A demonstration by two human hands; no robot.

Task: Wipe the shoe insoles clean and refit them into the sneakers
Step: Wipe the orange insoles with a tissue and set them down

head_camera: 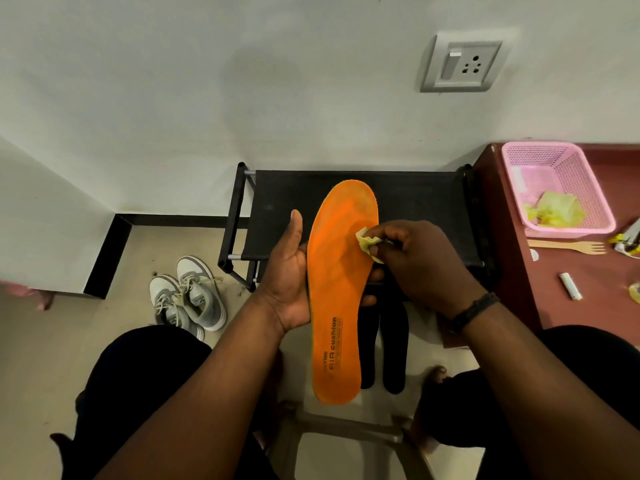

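Insole (pixel 337 292) is running lengthwise away from me, toe up over the black rack (pixel 415 202), heel down between my knees. I am cradling it from the left edge in my left hand (pixel 289 271), fingers curled under it and thumb straight beside it. My right hand (pixel 412 258) is pinching a wadded yellow wipe (pixel 367 241) against its right edge, near the forefoot. The next stroke, I judge, should follow that long axis. Sneakers (pixel 188 292) are sitting on the floor, well to my left.
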